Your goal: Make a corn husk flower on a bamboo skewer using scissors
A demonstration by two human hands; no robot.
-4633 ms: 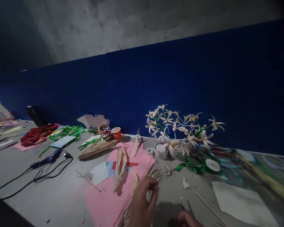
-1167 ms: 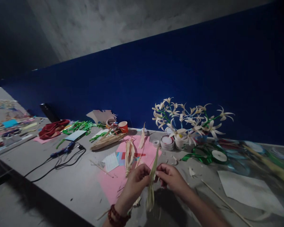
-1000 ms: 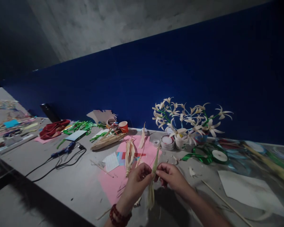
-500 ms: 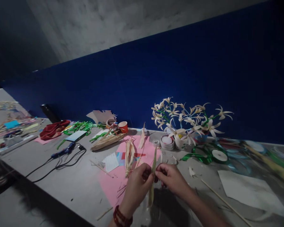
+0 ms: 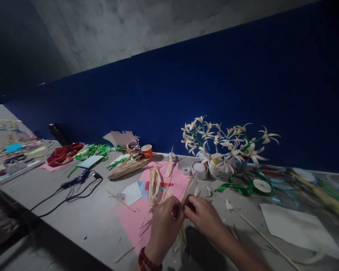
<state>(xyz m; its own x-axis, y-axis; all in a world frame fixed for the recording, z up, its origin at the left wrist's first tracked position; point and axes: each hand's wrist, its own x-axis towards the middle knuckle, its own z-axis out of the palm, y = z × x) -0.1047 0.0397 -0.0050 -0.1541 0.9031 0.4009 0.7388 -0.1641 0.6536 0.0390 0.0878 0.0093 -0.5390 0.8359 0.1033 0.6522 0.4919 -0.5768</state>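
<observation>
A long pale-green strip of dried leaf, like corn husk [image 5: 182, 238], runs between my two hands, its narrow tip rising above the fingers and its wider end hanging below. My left hand [image 5: 167, 218], with a red bead bracelet at the wrist, is closed on it. From the right, my right hand [image 5: 203, 215] pinches the same strip, fingertips meeting those of the left. The exact grip is hidden behind the fingers. Just beyond the left hand lies a bundle of dried husk [image 5: 155, 184] on pink paper [image 5: 130, 226].
White flowers [image 5: 214, 139] stand in cups at the back, beside green ribbon [image 5: 238, 184] and a spool [image 5: 262, 186]. A corded blue glue gun [image 5: 76, 179] lies left. At right are a thin stick [image 5: 267, 239] and white paper [image 5: 296, 227]. An orange cup [image 5: 147, 151] stands behind.
The strip has turned and now shows narrower above my fingers, its tip leaning right. My hands have shifted slightly and remain together on it.
</observation>
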